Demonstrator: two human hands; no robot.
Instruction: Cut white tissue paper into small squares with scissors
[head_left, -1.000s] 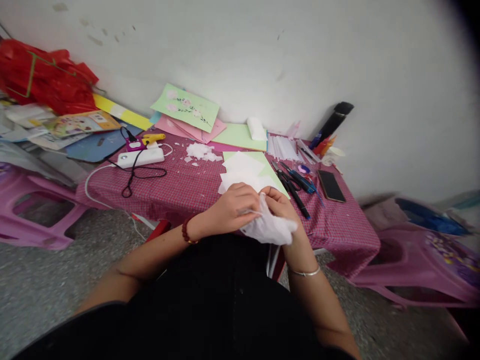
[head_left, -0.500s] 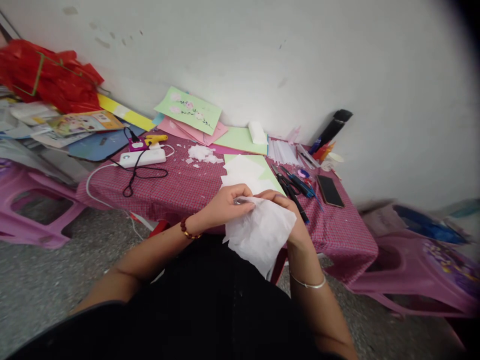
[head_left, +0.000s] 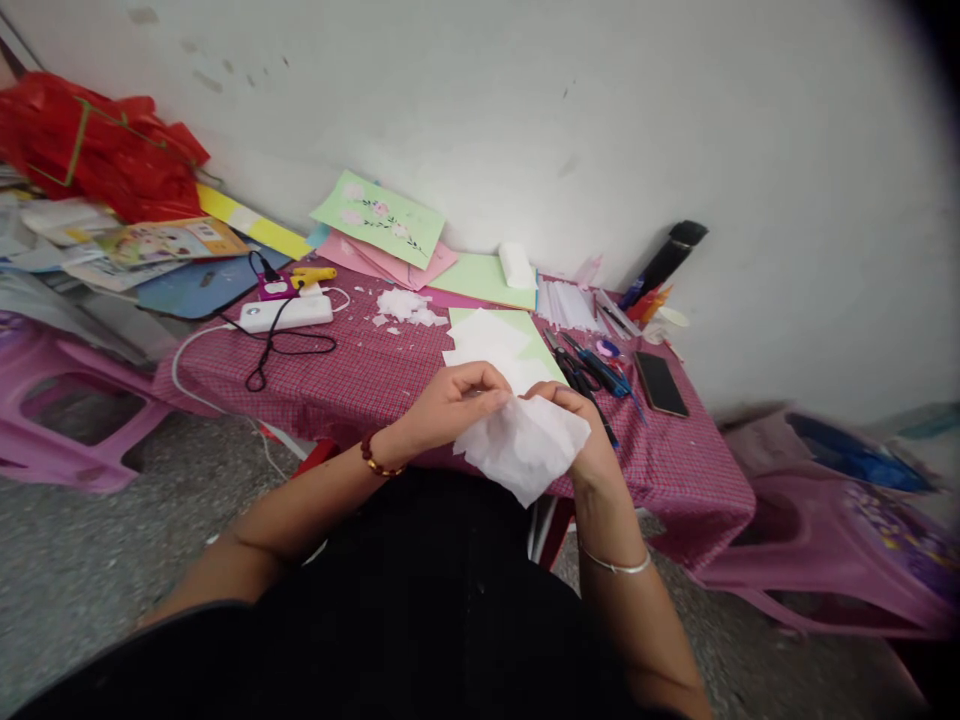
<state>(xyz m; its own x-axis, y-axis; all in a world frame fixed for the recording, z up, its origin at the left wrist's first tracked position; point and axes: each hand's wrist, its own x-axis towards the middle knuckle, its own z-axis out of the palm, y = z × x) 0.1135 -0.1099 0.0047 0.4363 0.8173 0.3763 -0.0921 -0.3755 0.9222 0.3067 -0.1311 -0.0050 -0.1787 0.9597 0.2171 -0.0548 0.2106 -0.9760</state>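
Note:
A thin white tissue (head_left: 525, 448) hangs from my two hands in front of the table edge, its lower corner pointing down. My left hand (head_left: 454, 405) pinches its upper left part between thumb and fingers. The fingers of my right hand (head_left: 581, 425) are curled at the top right, partly behind the tissue. Just beyond the hands, white paper sheets (head_left: 487, 345) lie on a light green sheet (head_left: 538, 358). A heap of torn white paper bits (head_left: 409, 307) lies to the left of these sheets.
On the checked tablecloth (head_left: 360, 375) sit a white power strip (head_left: 286, 314), a yellow glue gun (head_left: 313, 275), scissors (head_left: 574, 365), pliers (head_left: 600, 365), glue sticks (head_left: 568, 305) and a phone (head_left: 660, 382). A green card with flowers (head_left: 382, 218) leans at the back. Pink stools (head_left: 75, 410) flank the table.
The tissue's lower part has come up and gathered, so it hangs shorter than before. My hands stay close together and have shifted only slightly.

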